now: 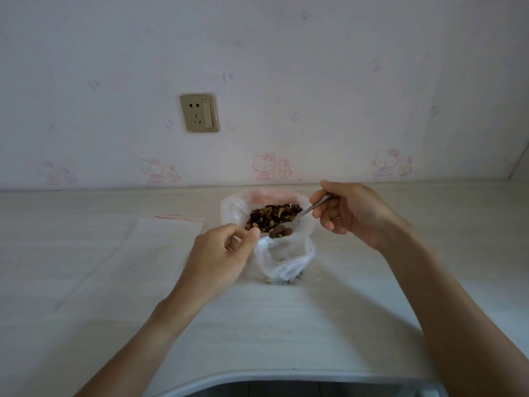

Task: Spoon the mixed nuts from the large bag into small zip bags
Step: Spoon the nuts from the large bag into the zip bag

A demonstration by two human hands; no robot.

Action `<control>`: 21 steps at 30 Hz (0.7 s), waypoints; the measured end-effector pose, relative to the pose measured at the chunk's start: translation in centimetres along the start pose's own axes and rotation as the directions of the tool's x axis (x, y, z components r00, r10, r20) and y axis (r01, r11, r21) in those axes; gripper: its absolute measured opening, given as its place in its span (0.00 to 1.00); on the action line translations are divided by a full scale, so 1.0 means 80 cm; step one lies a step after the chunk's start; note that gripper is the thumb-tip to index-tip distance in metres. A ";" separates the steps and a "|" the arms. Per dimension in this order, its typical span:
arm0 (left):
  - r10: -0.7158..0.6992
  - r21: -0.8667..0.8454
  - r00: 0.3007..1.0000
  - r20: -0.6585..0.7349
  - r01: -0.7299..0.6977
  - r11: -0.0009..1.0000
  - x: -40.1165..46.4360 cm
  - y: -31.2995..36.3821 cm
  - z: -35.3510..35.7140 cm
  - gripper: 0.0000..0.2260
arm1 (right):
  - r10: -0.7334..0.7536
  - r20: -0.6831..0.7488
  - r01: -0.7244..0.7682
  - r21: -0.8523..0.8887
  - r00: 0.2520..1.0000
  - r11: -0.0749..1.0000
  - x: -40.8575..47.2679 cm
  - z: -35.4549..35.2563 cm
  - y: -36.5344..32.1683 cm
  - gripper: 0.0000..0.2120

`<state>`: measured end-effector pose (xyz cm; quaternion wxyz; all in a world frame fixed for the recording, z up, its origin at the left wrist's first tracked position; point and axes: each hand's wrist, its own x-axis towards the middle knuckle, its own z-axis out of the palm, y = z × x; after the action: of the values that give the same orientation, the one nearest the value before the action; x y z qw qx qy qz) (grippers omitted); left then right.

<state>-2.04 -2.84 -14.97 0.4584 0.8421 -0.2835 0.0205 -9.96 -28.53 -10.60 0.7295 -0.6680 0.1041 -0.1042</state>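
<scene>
A spoon (303, 214) full of nuts (281, 232) is gripped by the right hand (352, 214). The small bag (283, 260) is pinched open by the left hand (223, 257).

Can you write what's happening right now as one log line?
step: spooning | right hand: holds spoon with nuts | left hand: pinches small bag open | large bag: open behind

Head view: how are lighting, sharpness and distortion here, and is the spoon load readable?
Head view: dim, flat light with soft shadows, no glare; wide-angle bending at the wall corner and counter edge; slightly soft overall; the nuts on the spoon read as a dark blur; the small zip bag shows hazy.
</scene>
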 end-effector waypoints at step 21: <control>-0.013 -0.158 1.000 0.000 0.013 0.987 -0.018 0.008 0.001 0.08 | -0.415 0.224 0.462 -0.237 0.882 0.855 -0.026 0.017 -0.015 0.21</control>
<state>-3.54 -2.50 -14.93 0.5240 0.8048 -0.2785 -0.0047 -11.55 -26.71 -9.30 0.5892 -0.7776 -0.0980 -0.1967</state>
